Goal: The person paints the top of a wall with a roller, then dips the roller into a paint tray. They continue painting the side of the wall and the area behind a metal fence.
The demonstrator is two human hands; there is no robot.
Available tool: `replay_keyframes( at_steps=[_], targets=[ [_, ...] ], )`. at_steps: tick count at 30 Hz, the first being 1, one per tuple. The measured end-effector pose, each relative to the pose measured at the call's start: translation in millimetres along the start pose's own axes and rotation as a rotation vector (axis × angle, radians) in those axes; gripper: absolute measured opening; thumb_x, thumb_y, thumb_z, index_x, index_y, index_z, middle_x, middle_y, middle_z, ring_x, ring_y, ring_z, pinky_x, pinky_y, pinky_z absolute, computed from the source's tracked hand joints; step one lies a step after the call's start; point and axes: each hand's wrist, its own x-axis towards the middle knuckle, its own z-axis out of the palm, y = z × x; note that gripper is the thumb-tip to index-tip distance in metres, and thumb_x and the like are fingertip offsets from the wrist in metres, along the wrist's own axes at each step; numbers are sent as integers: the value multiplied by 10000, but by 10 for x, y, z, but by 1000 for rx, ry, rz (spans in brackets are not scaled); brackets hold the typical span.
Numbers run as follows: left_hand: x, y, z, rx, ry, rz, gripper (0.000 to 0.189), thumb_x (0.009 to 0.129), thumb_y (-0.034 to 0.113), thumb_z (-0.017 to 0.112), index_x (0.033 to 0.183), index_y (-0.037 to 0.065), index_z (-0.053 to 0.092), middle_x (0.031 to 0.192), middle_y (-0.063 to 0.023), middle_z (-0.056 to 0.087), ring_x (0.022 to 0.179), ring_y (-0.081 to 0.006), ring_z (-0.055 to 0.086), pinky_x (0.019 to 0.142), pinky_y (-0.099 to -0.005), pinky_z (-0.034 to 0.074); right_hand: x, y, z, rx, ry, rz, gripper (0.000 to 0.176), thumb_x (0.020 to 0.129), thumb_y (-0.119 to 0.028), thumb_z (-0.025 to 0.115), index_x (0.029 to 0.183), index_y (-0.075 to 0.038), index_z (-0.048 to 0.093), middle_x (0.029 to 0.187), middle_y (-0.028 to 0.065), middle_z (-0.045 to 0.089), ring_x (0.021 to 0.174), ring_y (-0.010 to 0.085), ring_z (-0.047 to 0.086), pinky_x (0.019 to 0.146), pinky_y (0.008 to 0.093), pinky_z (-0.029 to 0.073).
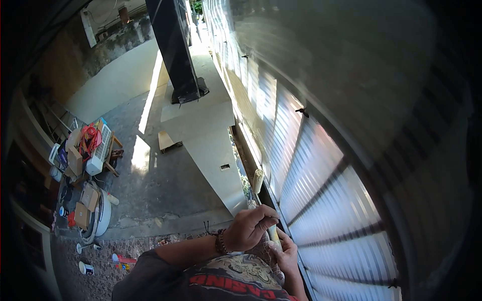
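A small paint roller (pixel 258 181) points away from me, its pale sleeve beside the gap between the ledge and the translucent panels. My right hand (pixel 286 255) is wrapped round the lower part of its yellowish handle (pixel 273 235). Just above, my left hand (pixel 248 228), with a beaded bracelet at the wrist, has its fingers closed at the handle's top end. Part of the roller's rod is hidden behind that hand. The pale ledge (pixel 213 165), with a small rectangular hole, lies ahead and left of both hands.
Ribbed translucent panels (pixel 331 200) in a dark frame rise close on my right. A black post (pixel 173 50) stands on the ledge. Below left are a cluttered table (pixel 98 155), a white tub (pixel 104 213) with cardboard boxes, and a paint can (pixel 86 268).
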Motion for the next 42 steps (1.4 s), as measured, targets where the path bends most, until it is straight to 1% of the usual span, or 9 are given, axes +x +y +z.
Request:
replay_keyframes(
  at_steps=[2,17,18,22,23,26,27,33,42],
  targets=[
    [23,-2,-101,-11,-9,12,97,885,83,644,848,20,579,644,-71,632,575,-143,639,540,-259,495,75,-152,66,30,-27,-13,601,859,-114,695,1364,51,412,1142,135,630,994,145,600,868,269,466],
    [319,-975,-346,-31,41,-165,304,920,221,624,705,29,530,515,-49,475,446,-145,502,441,-282,375,828,-649,421,53,-21,-163,627,862,-59,662,1389,59,344,1080,159,647,983,162,610,854,285,476],
    [365,-1037,-349,-37,45,-169,416,881,284,670,621,31,466,513,-119,421,433,-256,459,428,-345,346,895,-647,435,58,-31,-133,625,862,-61,663,1388,60,347,1091,162,643,986,163,609,851,287,478],
    [469,-1228,-374,-93,-33,-282,416,858,287,700,596,30,504,499,-88,430,423,-167,420,434,-314,342,1173,-686,553,-6,2,-217,619,861,-67,664,1379,72,354,1089,166,643,987,185,616,871,300,474],
    [500,-1239,-370,-125,-17,-285,364,857,256,704,629,30,533,515,-63,465,436,-138,433,436,-299,342,1231,-641,548,-43,0,-243,623,864,-58,646,1392,47,333,1037,148,630,812,121,595,721,252,479],
    [538,-1340,-418,-179,-40,-326,261,854,212,705,712,27,587,573,-42,537,480,-114,481,465,-282,370,1301,-698,576,-50,-6,-152,655,858,-93,661,1398,36,313,1046,151,618,709,107,585,593,228,464],
    [536,-1383,-433,-199,-78,-367,216,853,199,702,762,25,611,617,-46,574,511,-120,517,491,-279,398,1286,-735,630,-128,55,-159,593,885,-99,651,1391,19,365,1260,160,541,1121,219,543,948,348,450],
    [598,-1584,-455,-239,-111,-339,171,857,178,685,845,26,609,711,-83,637,646,-195,641,583,-303,468,1414,-751,657,-162,23,-221,572,889,-75,635,1383,25,365,1255,160,541,1117,216,541,947,345,447],
    [607,-1726,-485,-291,-259,-349,141,894,156,640,880,17,621,667,-85,618,576,-161,603,535,-293,452,1491,-726,658,-349,21,-311,553,907,-52,598,1389,30,340,1251,183,534,1115,230,537,951,351,437]
  ],
)
